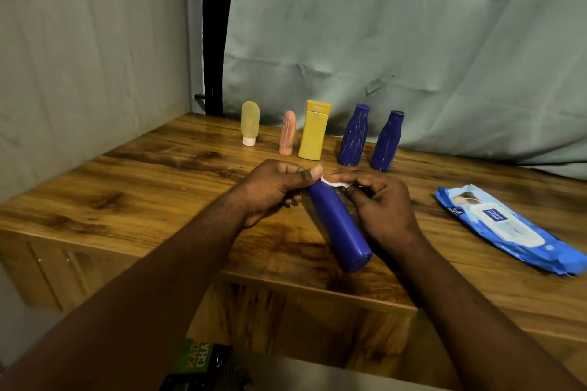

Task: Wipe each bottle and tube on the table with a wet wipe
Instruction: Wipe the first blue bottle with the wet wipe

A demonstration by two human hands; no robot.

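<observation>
The blue bottle point(336, 225) pointed its base toward the person; the left hand point(273, 190) gripped its neck, and the right hand point(381, 203) pinched the wet wipe point(336, 183) there.

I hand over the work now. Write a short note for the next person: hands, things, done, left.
Left hand grips the held blue bottle near its neck, above the table.
Right hand pinches the wet wipe against that neck.
Standing in a row behind: pale tube, pink tube, yellow bottle, two blue bottles. Wipe pack lies at right.
Done: cannot tell.
Left: finish this bottle; the standing blue ones look streaked.
</observation>
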